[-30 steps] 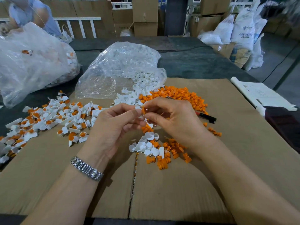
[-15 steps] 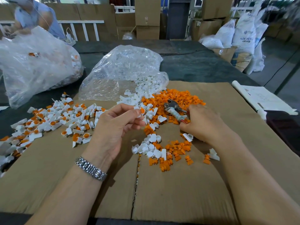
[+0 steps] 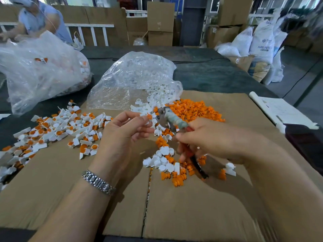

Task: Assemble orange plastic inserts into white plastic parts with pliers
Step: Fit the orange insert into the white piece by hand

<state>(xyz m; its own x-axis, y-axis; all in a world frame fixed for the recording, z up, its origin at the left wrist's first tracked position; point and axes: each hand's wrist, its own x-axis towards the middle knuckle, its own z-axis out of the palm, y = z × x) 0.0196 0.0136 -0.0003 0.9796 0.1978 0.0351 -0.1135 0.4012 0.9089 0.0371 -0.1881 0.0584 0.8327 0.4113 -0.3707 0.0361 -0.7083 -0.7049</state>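
Left hand (image 3: 122, 135): a small white plastic part with an orange insert (image 3: 147, 117) is pinched between thumb and fingertips, held above the cardboard.
Right hand (image 3: 209, 138): the red-handled metal pliers (image 3: 172, 122) are gripped, head beside the held part.
Loose orange plastic inserts (image 3: 192, 109): heaped far right of the hands.
Assembled white-and-orange pieces (image 3: 57, 128): spread at left.
Brown cardboard sheet (image 3: 174, 206): laid beneath everything.
Clear plastic bag of white parts (image 3: 134, 81): placed far centre.
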